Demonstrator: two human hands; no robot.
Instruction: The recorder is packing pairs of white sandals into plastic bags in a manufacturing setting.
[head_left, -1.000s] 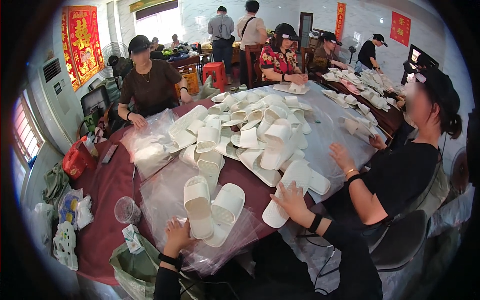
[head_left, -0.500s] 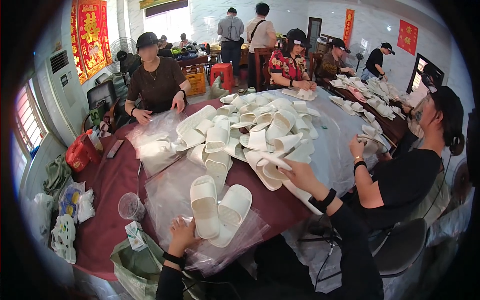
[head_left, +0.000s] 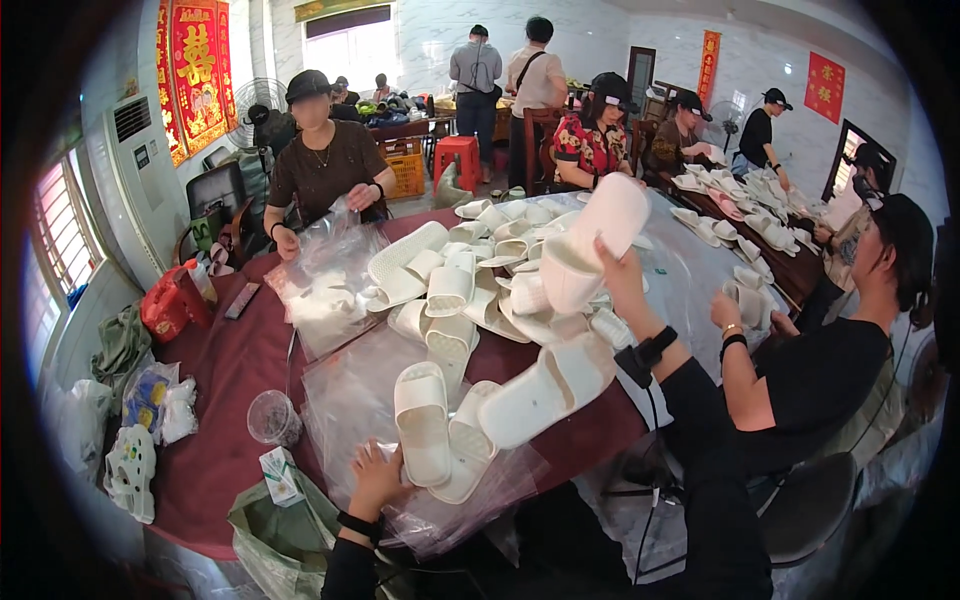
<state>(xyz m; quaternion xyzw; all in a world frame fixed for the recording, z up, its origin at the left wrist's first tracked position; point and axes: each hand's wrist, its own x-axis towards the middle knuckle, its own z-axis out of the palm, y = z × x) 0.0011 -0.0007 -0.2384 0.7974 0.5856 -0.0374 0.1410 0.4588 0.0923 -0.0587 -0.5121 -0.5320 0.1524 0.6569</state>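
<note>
Lifted since the earlier frame, the right hand [head_left: 618, 268] now grips a white slipper [head_left: 592, 243] high over the far pile; left hand [head_left: 377, 478] presses the near plastic bag [head_left: 345, 395] flat (keep it pinned), beside the paired slippers [head_left: 440, 430].

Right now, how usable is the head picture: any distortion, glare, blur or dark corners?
Head view: strong fisheye bending, with a black rim eating all the corners. The window at the back is blown out white. The plastic bags on the table give patchy glare. The right hand with its raised white slipper and the left hand look reasonably sharp.
</note>
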